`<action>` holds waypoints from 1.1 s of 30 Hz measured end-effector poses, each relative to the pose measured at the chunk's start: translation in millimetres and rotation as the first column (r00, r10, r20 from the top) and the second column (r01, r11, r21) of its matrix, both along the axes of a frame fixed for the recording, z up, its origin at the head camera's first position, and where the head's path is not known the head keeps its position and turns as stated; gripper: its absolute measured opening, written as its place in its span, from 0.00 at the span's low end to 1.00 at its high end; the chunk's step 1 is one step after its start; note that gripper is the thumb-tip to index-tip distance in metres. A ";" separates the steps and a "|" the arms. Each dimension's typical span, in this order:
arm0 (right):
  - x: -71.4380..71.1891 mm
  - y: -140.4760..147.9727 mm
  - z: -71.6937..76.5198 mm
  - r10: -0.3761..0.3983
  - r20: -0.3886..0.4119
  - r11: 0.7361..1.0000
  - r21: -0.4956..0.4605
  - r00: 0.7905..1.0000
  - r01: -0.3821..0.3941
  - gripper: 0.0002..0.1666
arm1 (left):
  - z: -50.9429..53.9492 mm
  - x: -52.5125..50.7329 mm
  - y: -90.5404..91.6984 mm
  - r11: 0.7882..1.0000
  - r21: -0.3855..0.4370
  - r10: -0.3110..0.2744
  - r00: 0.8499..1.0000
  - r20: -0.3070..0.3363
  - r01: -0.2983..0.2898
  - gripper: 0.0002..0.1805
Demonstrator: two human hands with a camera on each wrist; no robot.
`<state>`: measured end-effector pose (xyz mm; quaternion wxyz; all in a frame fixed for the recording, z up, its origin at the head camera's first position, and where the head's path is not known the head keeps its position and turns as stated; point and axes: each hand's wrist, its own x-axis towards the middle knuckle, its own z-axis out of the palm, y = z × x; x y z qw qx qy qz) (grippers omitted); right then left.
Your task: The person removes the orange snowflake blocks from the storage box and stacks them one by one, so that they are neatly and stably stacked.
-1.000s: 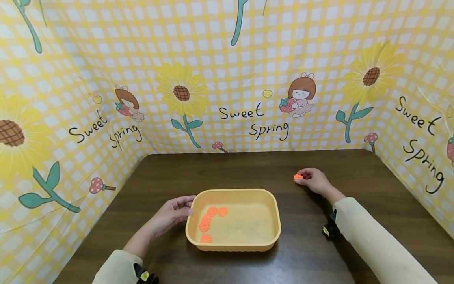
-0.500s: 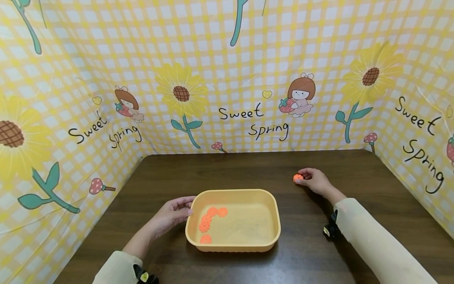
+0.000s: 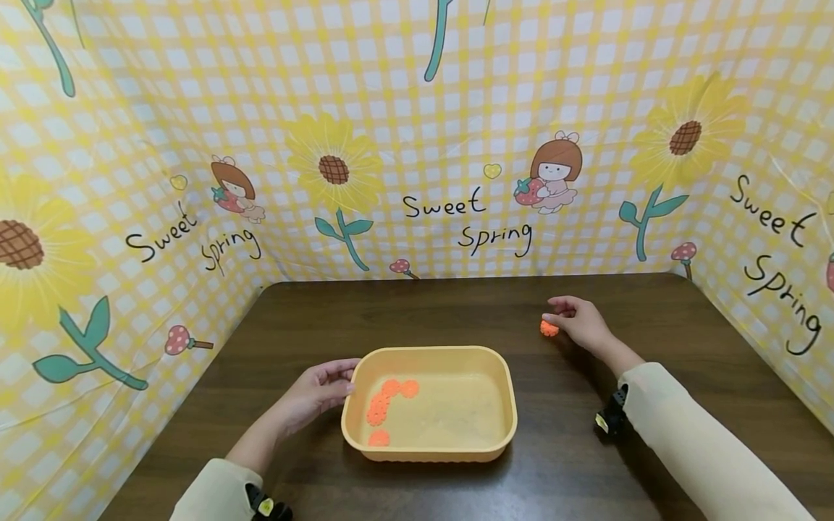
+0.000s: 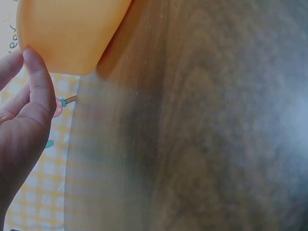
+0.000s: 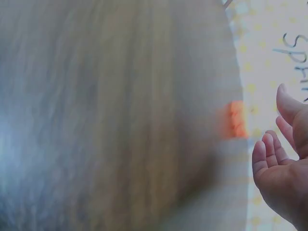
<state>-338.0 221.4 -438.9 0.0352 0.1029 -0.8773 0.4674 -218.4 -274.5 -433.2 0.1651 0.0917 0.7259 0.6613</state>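
At the left end of the yellow plastic basin (image 3: 430,456), my left hand (image 3: 319,394) pinches the rim between thumb and fingers. The left wrist view shows the thumb tip against the edge of the basin (image 4: 72,33). Several flat orange notched discs (image 3: 376,412) lie inside, toward the left wall. To the basin's right and farther back, a small stack of orange notched discs (image 3: 550,328) stands on the table. My right hand (image 3: 583,325) hovers just over it, thumb and fingers apart. In the right wrist view, a gap separates the stack (image 5: 237,119) from the hand (image 5: 284,163).
A dark wood-grain table (image 3: 417,311) carries everything. Yellow checked cloth (image 3: 430,145) printed with sunflowers hangs behind the table and along both sides. A black wrist camera (image 3: 610,416) sits by the right sleeve, another wrist camera (image 3: 267,504) by the left.
My right hand has let go of the orange disc stack and lifted slightly back from it. The stack stays on the table. Left hand and basin hold still.
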 end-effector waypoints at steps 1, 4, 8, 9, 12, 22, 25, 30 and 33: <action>1.0 -2.5 3.5 -0.002 -0.001 1.000 -0.003 1.000 0.002 0.28 | 0.1 -0.2 0.0 1.000 -0.004 0.001 1.000 0.000 -0.001 0.33; 5.2 -12.7 14.1 0.005 -0.011 1.000 -0.022 1.000 -0.005 0.27 | 0.3 -0.2 0.4 1.000 -0.008 0.007 1.000 0.004 -0.007 0.33; 12.6 -28.0 27.3 0.022 -0.028 0.998 -0.053 0.999 -0.024 0.26 | 1.4 0.2 1.0 1.000 -0.005 0.009 1.000 0.001 -0.009 0.33; 14.1 -31.5 29.6 0.027 -0.038 0.998 -0.062 0.999 -0.030 0.25 | 1.7 0.3 1.2 1.000 -0.004 0.009 1.000 0.000 -0.009 0.33; 19.0 -41.7 35.8 0.052 -0.056 0.995 -0.082 0.997 -0.057 0.24 | 2.8 0.6 1.8 1.000 0.000 0.007 1.000 -0.002 -0.007 0.33; 36.7 -77.7 50.1 0.159 -0.082 0.972 -0.163 0.984 -0.171 0.23 | 3.6 0.2 2.5 1.000 0.004 0.004 1.000 0.005 -0.004 0.33; 44.2 -88.9 54.2 0.203 -0.084 0.961 -0.176 0.975 -0.215 0.23 | 3.5 0.1 2.4 1.000 0.003 0.007 1.000 0.008 -0.007 0.33; 58.5 -110.4 57.6 0.273 -0.096 0.940 -0.185 0.957 -0.287 0.23 | 2.6 0.1 1.8 1.000 -0.004 0.000 1.000 0.000 0.000 0.33; 66.8 -125.0 57.0 0.314 -0.104 0.929 -0.170 0.944 -0.328 0.22 | 2.9 0.6 1.9 1.000 -0.006 0.003 1.000 0.004 -0.003 0.33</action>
